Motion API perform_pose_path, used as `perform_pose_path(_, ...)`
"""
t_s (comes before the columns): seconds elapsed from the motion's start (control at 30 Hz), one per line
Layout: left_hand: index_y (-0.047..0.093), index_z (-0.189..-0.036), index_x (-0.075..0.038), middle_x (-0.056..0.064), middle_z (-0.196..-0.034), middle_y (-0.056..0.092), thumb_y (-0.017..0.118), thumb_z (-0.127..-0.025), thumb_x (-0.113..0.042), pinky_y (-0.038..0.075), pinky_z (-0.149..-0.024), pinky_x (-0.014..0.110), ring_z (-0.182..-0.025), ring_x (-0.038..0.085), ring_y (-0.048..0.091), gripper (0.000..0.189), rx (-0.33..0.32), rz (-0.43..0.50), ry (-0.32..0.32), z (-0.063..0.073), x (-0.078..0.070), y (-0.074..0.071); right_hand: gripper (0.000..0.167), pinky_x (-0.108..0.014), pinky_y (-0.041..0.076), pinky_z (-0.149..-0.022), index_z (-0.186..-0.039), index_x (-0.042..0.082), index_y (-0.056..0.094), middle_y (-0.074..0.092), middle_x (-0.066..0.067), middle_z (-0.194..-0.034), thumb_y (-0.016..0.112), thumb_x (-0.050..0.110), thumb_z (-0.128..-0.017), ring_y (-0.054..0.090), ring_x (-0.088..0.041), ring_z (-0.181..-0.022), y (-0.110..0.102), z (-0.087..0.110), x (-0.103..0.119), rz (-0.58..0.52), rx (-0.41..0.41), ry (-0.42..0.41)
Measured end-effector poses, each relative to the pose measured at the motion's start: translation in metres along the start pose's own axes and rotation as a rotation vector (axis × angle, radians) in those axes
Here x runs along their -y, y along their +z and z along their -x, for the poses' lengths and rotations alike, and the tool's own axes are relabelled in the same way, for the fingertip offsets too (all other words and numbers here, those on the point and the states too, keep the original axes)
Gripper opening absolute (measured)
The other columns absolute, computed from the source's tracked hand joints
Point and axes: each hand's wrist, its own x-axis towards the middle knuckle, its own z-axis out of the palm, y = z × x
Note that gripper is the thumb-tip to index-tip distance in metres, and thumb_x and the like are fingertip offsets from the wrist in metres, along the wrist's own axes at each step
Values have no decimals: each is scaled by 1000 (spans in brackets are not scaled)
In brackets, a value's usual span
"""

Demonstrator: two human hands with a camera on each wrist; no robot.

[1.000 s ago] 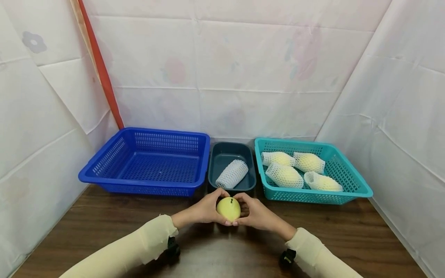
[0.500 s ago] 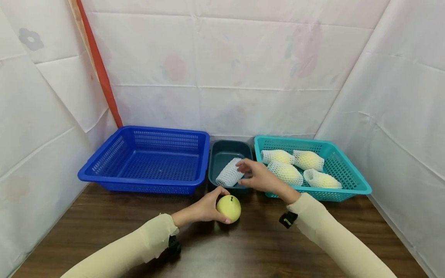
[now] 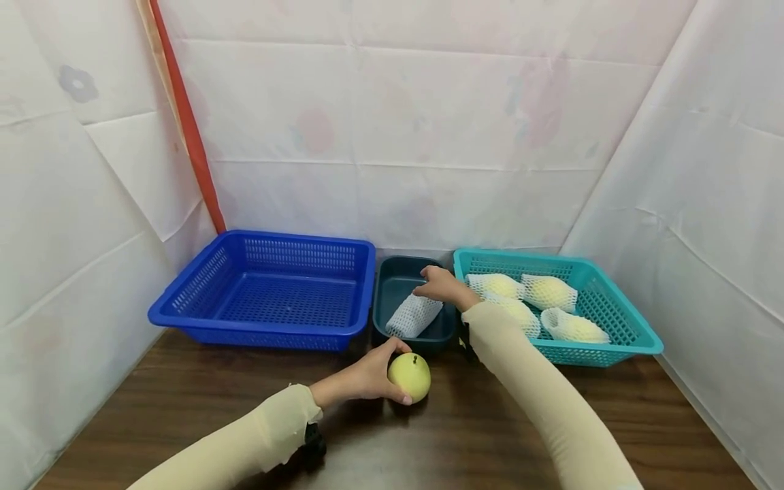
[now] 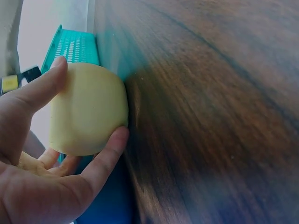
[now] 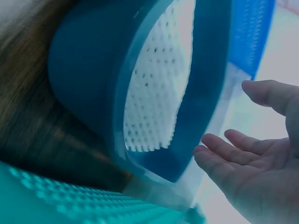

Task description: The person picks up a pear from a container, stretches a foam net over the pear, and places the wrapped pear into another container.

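Observation:
A pale yellow pear [image 3: 410, 377], stem up, stands at the front of the small dark bin. My left hand [image 3: 371, 373] grips it from the left, thumb and fingers spread round its side; the left wrist view shows the pear [image 4: 88, 109] close up within that grip. Inside the dark teal bin [image 3: 389, 280] lies a white foam net sleeve [image 3: 414, 316]. My right hand [image 3: 444, 284] is over the bin at the sleeve's upper end. In the right wrist view that hand [image 5: 252, 158] has its fingers apart and holds nothing, with the foam net sleeve [image 5: 156, 88] beyond the bin's rim.
To the left stands a blue plastic basket [image 3: 260, 333] with nothing visible inside. On the right, a turquoise basket [image 3: 633, 327] holds several pears in foam nets, such as this netted pear [image 3: 551, 293]. Patterned white cloth [image 3: 392, 136] hangs behind the wooden table [image 3: 202, 388].
My right hand has let go of the pear and moved up and away to over the dark bin. The left hand keeps its grip on the pear in about the same place.

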Motion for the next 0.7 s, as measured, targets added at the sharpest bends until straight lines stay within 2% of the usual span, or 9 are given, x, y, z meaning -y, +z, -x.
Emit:
perform_pose_path(0.1,46,-118,-6,7,-111,55,89,-66,-20,47,-79,37,-94,20,55,70,2,-2,-9,3,1,0,66,-44,43,-95,-141,-4,38,41,-21,-143,63,31,-91,45,-33,-125,18,-34,-23,18,41,60)
perform_pose_path(0.27,45,-118,-6,7,-110,55,89,-65,-20,46,-79,36,-94,20,55,70,3,-10,-8,6,2,2,70,-44,41,-97,-143,-4,34,37,-20,-145,62,34,-91,43,-32,-127,37,-49,-36,77,86,145)
perform_pose_path(0.37,45,-119,-6,6,-111,55,89,-66,-21,46,-79,35,-95,19,55,70,4,-9,-1,6,2,5,61,-44,43,-94,-138,-7,38,43,-22,-139,61,25,-92,48,-32,-121,39,-44,-30,86,82,198)
perform_pose_path(0.43,45,-119,-6,7,-111,55,89,-66,-20,46,-79,35,-95,19,55,70,2,-6,1,5,1,6,50,-44,44,-92,-133,-8,44,49,-22,-132,59,16,-92,52,-31,-114,35,-30,-16,81,58,224)
perform_pose_path(0.5,46,-119,-5,7,-112,55,89,-65,-20,46,-80,36,-95,20,55,71,-6,-7,-1,5,1,6,36,-39,47,-82,-122,-9,51,56,-20,-116,57,10,-92,55,-27,-96,31,-21,-10,81,10,184)
perform_pose_path(0.53,46,-119,-5,8,-112,55,89,-65,-20,46,-80,36,-96,20,55,71,-11,-9,-2,4,0,6,24,-36,46,-74,-109,-8,55,57,-18,-102,56,8,-91,53,-24,-83,28,-18,-8,75,-9,159)
perform_pose_path(0.6,46,-119,-5,8,-112,56,90,-64,-19,46,-80,37,-96,20,55,71,-18,-13,-5,3,0,5,15,-32,40,-64,-100,-8,60,55,-15,-88,54,3,-91,44,-20,-69,24,-13,-4,57,-57,112)
perform_pose_path(0.7,46,-119,-5,9,-112,56,90,-64,-19,46,-81,38,-96,21,55,71,-27,-17,-1,1,-1,3,16,-30,43,-62,-98,-5,67,60,-15,-89,54,-1,-89,49,-17,-67,15,-8,0,1,-132,66)
